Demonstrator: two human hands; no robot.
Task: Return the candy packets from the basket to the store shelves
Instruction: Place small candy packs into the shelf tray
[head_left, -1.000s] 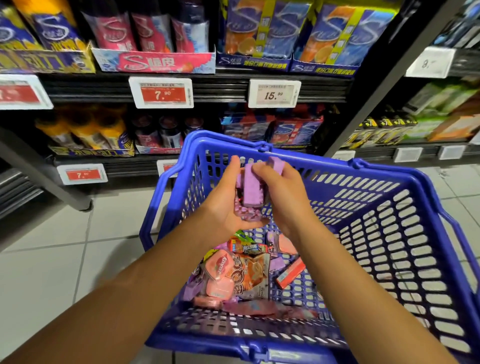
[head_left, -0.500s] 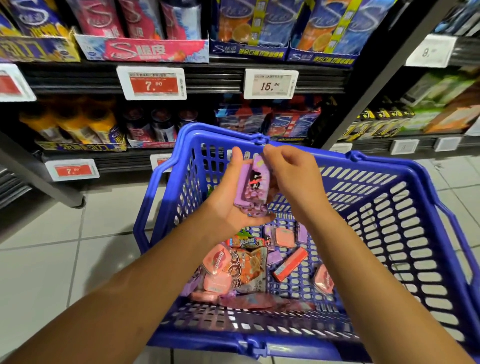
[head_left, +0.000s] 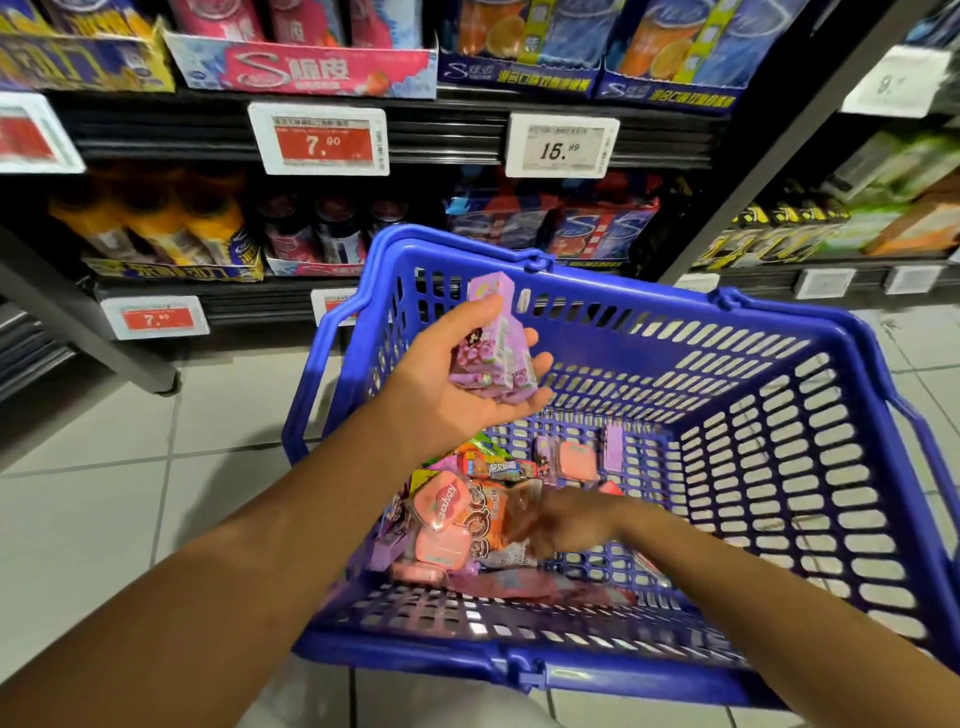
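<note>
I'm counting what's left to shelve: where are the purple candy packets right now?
The purple candy packets lie stacked in the left hand, held above the blue basket near its far left corner.

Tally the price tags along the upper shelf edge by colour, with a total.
Red tags: 2, far left and 7.90
White tags: 2, 15.99 and far right
Total: 4
</note>
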